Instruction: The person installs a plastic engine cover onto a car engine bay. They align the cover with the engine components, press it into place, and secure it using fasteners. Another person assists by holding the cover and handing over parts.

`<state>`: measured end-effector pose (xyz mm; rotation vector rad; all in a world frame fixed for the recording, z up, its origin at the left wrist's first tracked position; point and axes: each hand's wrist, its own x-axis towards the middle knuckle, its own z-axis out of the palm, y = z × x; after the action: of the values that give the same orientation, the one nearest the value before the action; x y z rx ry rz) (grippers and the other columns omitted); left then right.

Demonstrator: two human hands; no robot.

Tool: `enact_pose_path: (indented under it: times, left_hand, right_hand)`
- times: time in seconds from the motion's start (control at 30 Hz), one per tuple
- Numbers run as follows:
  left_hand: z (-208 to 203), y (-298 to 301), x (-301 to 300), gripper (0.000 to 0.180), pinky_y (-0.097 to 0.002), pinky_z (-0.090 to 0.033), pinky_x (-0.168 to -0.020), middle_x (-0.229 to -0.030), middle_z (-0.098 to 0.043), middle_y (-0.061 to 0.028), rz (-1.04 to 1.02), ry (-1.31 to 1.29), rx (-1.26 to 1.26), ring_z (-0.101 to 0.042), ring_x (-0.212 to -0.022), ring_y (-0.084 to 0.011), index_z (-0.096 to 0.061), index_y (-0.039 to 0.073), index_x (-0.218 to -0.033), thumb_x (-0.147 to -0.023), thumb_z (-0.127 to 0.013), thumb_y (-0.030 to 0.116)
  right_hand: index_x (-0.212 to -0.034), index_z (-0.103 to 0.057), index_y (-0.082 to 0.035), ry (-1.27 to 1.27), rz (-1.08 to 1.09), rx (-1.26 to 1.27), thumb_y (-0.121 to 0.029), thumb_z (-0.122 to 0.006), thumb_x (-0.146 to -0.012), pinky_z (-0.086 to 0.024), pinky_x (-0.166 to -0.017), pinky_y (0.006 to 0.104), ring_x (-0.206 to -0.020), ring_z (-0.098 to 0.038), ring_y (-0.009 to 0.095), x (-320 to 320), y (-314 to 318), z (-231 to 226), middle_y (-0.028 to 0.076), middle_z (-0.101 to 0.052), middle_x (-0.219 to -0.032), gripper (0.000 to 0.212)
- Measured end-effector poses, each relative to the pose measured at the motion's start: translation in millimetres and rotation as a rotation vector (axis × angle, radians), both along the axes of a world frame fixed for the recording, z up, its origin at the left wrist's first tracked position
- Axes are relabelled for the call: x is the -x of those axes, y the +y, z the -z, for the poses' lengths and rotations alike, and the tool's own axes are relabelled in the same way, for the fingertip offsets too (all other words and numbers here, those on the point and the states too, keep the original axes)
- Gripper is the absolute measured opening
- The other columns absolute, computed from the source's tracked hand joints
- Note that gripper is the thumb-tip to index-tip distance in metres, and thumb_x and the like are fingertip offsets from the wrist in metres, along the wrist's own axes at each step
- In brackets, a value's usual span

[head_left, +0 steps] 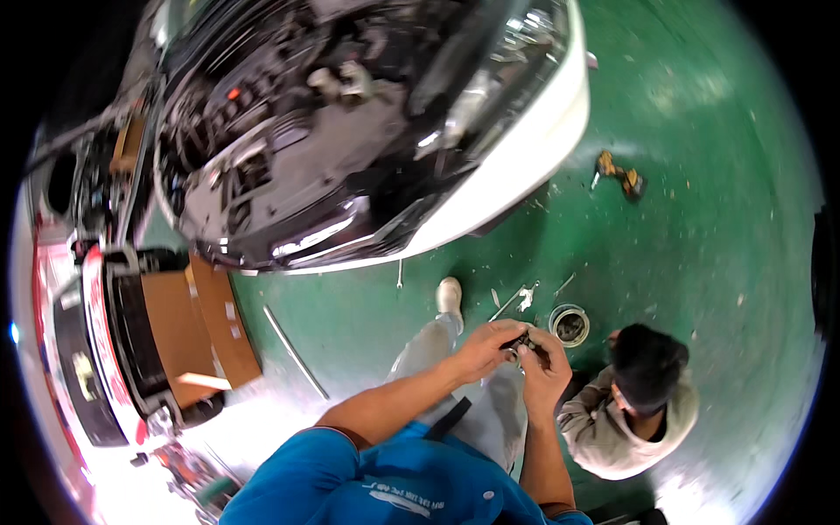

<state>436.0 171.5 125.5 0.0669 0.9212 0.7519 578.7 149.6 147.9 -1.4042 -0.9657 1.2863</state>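
In front of my body, my left hand [484,352] and my right hand [548,362] meet over a small dark metal part [515,347]. Fingers of both hands are closed around it from either side, and they cover much of it, so its exact kind cannot be made out. Just beyond my right hand, a round open tub [570,325] stands on the floor with dark contents. Beside the tub lie thin metal tools [507,303] and a crumpled white scrap [527,298].
Ahead, a white car [560,105] has its engine bay exposed. A yellow-and-black cordless drill [619,175] and a wrench [400,274] lie on the green floor. Another person [643,394] crouches close on my right. To the left are a long metal bar [296,352] and brown cardboard [179,324].
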Motion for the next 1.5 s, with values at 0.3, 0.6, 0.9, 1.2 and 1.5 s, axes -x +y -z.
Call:
enact_pose_path:
  times: [0.3, 0.6, 0.9, 1.2, 1.5]
  left_hand:
    - [-101, -32, 140, 0.026, -0.023, -0.044, -0.066, -0.091, -0.065, -0.0039, -0.204, 0.291, -0.201, -0.054, -0.077, -0.0088, -0.068, -0.004, -0.117, -0.098, -0.067, 0.014]
    - [-126, -39, 269, 0.018, -0.0217, -0.042, -0.062, -0.084, -0.065, -0.002, -0.385, 0.384, -0.351, -0.054, -0.07, -0.0072, -0.07, -0.003, -0.111, -0.095, -0.068, 0.007]
    - [-119, -20, 305, 0.021, -0.0222, -0.041, -0.061, -0.082, -0.064, -0.0009, -0.514, 0.507, -0.257, -0.052, -0.069, -0.007, -0.07, -0.003, -0.114, -0.096, -0.067, 0.007]
    - [-113, 45, 326, 0.034, -0.03, -0.046, -0.06, -0.087, -0.068, -0.0074, -0.473, 0.908, -0.216, -0.052, -0.067, -0.0127, -0.067, 0.0, -0.128, -0.095, -0.068, 0.01]
    - [-65, 70, 336, 0.059, -0.0518, -0.052, -0.063, -0.089, -0.057, -0.014, 0.167, 1.648, -0.301, -0.064, -0.073, -0.0391, -0.046, 0.023, -0.151, -0.095, -0.059, 0.011]
  right_hand:
    - [-0.108, -0.069, 0.003, -0.028, -0.411, -0.077, 0.001, -0.075, -0.085, -0.053, -0.077, 0.0254, -0.09, -0.063, 0.013, 122, 28, -80, 0.007, -0.063, -0.106, 0.023]
    - [-0.11, -0.069, 0.006, 0.015, -0.713, 0.025, -0.001, -0.074, -0.088, -0.053, -0.074, 0.0234, -0.086, -0.065, 0.011, 247, 63, -124, 0.007, -0.066, -0.102, 0.024]
    - [-0.11, -0.07, 0.004, 0.0, -0.899, 0.07, -0.001, -0.074, -0.088, -0.054, -0.077, 0.0247, -0.088, -0.067, 0.011, 302, 112, -104, 0.007, -0.068, -0.101, 0.023]
    - [-0.107, -0.071, 0.002, -0.154, -0.985, -0.134, -0.005, -0.076, -0.085, -0.054, -0.069, 0.0252, -0.077, -0.068, 0.011, 335, 205, -93, 0.008, -0.07, -0.091, 0.024]
    - [-0.092, -0.069, -0.01, -0.76, -0.939, -0.743, -0.01, -0.079, -0.075, -0.053, -0.072, 0.0398, -0.082, -0.064, 0.029, 355, 266, -58, 0.005, -0.068, -0.088, 0.02]
